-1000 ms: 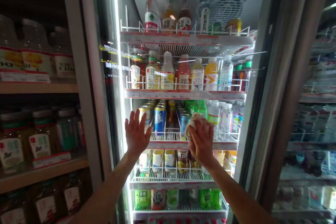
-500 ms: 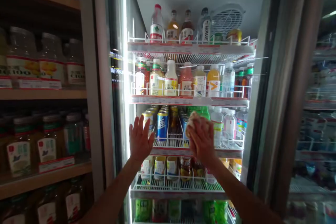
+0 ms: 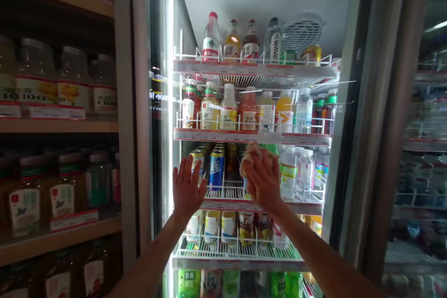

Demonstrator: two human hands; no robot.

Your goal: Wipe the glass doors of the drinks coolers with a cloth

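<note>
My left hand [image 3: 188, 187] lies flat against the glass door, fingers spread, with nothing in it. To its right, my right hand [image 3: 264, 179] presses a pale, crumpled cloth [image 3: 248, 152] to the same glass; the palm side is hidden. Through the glass door [image 3: 296, 18] I see a lit cooler with drinks on white wire shelves. A blue can [image 3: 216, 170] shows behind the glass between my hands. Above them stands a row of bottles, among them a white-capped bottle with a lemon label [image 3: 228, 107].
Wooden shelves [image 3: 59, 125] with juice bottles stand to the left of the cooler. On the right runs a metal door frame [image 3: 387, 116], and past it more shelved drinks show dimly. A bright light strip [image 3: 170, 79] lines the cooler's left side.
My right hand with the cloth has slid a little to the left and slightly up on the glass. My left hand stays in about the same place. The view has tilted slightly.
</note>
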